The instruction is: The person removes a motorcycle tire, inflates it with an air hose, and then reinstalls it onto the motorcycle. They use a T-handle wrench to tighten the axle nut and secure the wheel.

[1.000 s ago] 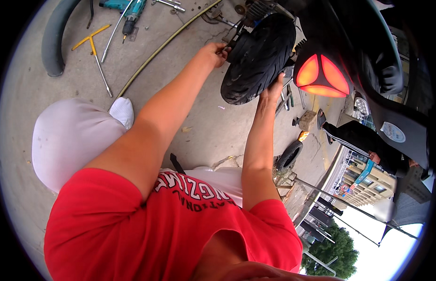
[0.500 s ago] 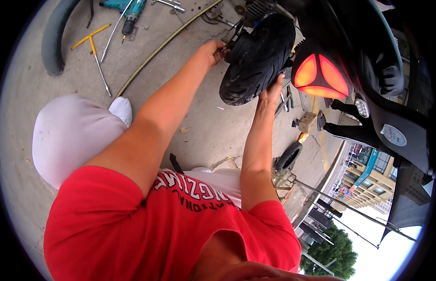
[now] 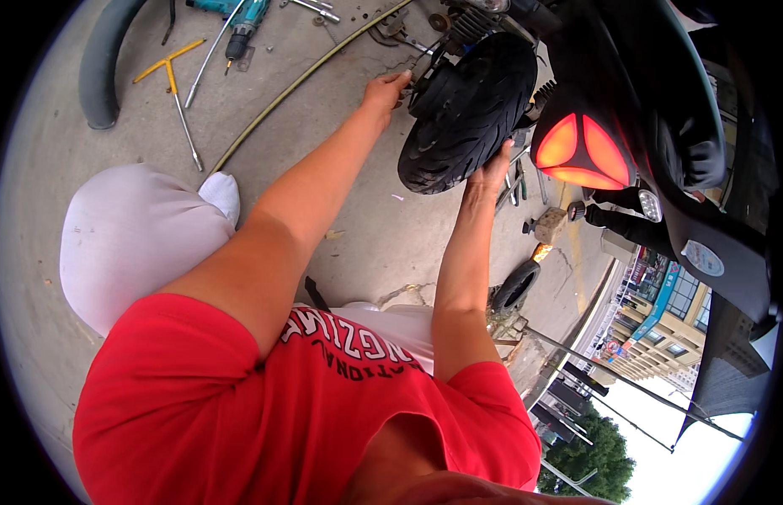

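— What's closest on my feed?
— I see bare forearms reaching out of a red T-shirt (image 3: pixel 299 412), and beyond them the scooter's rear tyre (image 3: pixel 471 126), ahead of me, roughly between the hands
— Which one is nearer?
— The right hand (image 3: pixel 491 171): I have it touching the tyre's lower right edge from below, most of its fingers hidden, so I cannot tell how far they spread. The left hand (image 3: pixel 386 94) is just beside the wheel hub (image 3: pixel 432 91), fingers drawn together; what they pinch, if anything, I cannot tell
— And the long axis?
— On my screen the tyre slants from upper right to lower left, tread toward me, hub on its left
— Past that?
— To its right I get the lit tail lamp (image 3: pixel 581 153); on the ground leftward, a hose (image 3: pixel 307 74), a yellow T-handle wrench (image 3: pixel 169 66) and a teal cordless drill (image 3: pixel 242 32). Farther off, a loose tyre (image 3: pixel 503 296) lies near a block (image 3: pixel 550 225)
— Containers?
— I can't pick out any
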Demonstrator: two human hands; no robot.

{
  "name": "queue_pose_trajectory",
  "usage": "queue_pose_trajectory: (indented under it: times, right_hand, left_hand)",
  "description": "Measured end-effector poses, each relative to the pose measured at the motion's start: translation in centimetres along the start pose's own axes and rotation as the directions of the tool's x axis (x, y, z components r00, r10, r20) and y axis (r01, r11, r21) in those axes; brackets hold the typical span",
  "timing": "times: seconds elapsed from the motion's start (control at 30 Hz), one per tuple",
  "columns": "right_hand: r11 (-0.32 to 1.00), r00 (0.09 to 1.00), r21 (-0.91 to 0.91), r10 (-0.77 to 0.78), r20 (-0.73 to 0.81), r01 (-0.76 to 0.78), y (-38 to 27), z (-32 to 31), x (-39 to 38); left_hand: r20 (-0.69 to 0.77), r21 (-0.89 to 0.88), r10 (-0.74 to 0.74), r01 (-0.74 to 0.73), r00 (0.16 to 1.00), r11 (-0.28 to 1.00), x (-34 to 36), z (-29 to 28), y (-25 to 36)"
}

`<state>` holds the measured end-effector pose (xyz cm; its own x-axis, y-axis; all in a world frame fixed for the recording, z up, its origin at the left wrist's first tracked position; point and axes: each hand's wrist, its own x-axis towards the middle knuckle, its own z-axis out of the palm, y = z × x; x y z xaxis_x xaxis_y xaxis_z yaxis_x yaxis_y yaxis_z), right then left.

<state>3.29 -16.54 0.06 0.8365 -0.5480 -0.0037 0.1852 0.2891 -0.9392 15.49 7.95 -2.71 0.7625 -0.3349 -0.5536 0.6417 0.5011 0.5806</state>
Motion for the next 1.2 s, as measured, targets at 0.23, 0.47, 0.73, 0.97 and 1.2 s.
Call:
queue_pose_trajectory:
  times: [0.23, 0.47, 0.73, 0.97, 1.2]
  right_hand:
    - [0.989, 0.997, 0.127, 0.074, -0.004, -0.073, -0.6, 3.5, -1.6]
    - [0.99, 0.997, 0.115, 0.072, 0.033, -0.075, -1.3, 3.4, -2.3]
    - [0.972, 0.987, 0.229, 0.081, -0.137, -0.048, -1.8, 6.7, -3.2]
    - [0.98, 0.99, 0.198, 0.063, -0.126, -0.037, -1.7, 6.5, -3.2]
    - [0.997, 0.997, -0.071, -0.014, -0.075, 0.008, -0.7, 4.3, -2.4]
  left_hand:
    - [-0.092, -0.053, 0.169, -0.175, 0.981, 0.983, 1.5, -0.1, -0.9]
    - [-0.021, -0.175, 0.135, -0.137, 0.991, 0.975, 2.4, 0.2, -1.9]
    - [0.087, -0.261, 0.047, -0.023, 0.995, 0.965, 3.7, 0.0, -2.2]
    - [0.052, -0.279, 0.057, -0.04, 0.997, 0.96, 4.1, 0.1, -2.3]
    - [-0.007, -0.219, 0.102, -0.102, 0.995, 0.971, 2.3, 0.8, -1.9]
